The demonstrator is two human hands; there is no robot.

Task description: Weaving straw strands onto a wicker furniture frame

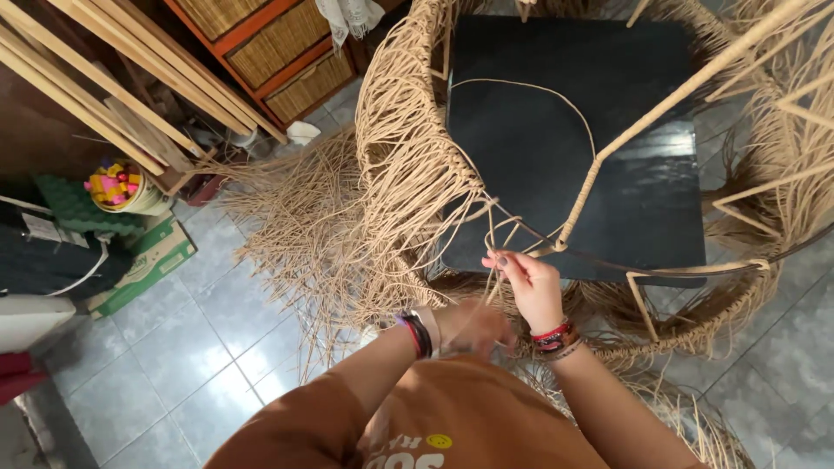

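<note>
Right hand point(532, 285) has its grip pinched on tan rattan strands point(499, 227) at the woven frame's rim point(408, 165); left hand point(469, 328), blurred, grip closed around trailing strands below

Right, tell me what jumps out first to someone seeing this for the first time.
The big half-woven wicker frame fills the middle and right, its loose tan strands spilling onto the tiled floor at the left. A dark board sits inside it. At the lower centre the right hand pinches strands at the rim, the left hand is blurred beside it, and a bucket of bright blocks stands at the far left.
</note>
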